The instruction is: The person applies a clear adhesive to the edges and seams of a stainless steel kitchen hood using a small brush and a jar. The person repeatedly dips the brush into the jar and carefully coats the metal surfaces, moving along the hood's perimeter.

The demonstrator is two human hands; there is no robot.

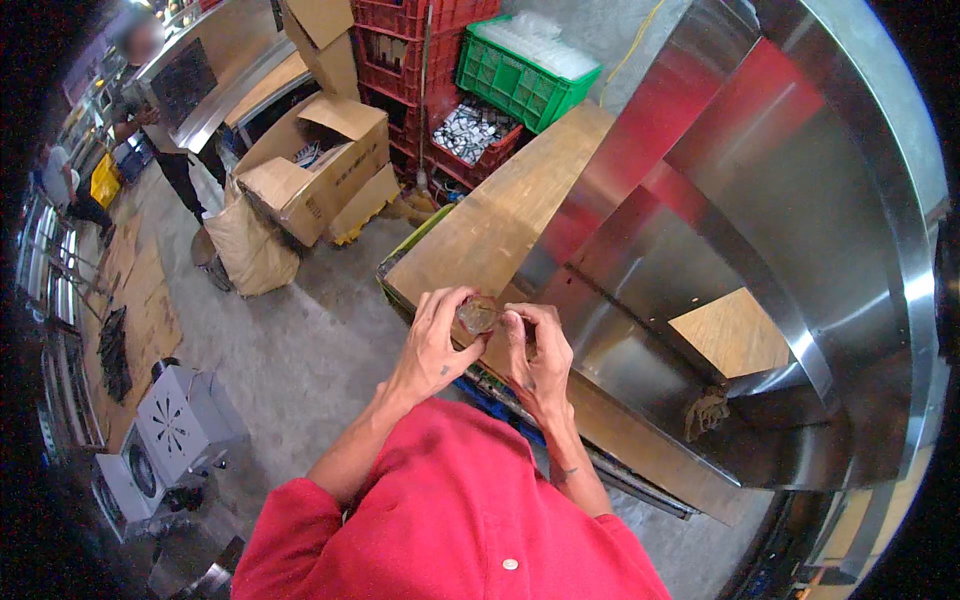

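Note:
A small round, brownish, partly see-through thing (478, 316), which looks like a tape roll, is held up above the near edge of the wooden board (500, 215). The fingers and thumb of my left hand (432, 338) curl around it from the left. From the other side my right hand (538, 352) pinches at its edge with thumb and forefinger. What lies between those fingertips is too small to make out. Just right of my hands stands a large shiny sheet-metal piece (640, 285) with a square opening, resting on the board.
At front left are an open cardboard box (335, 170), a woven sack (250, 245) and stacked red crates (395, 65). A green crate (520, 75) holds clear plastic. Grey metal units (190, 415) sit on the floor at left. A frayed rag (707, 410) lies in the metal piece. Another person (165, 125) stands far left.

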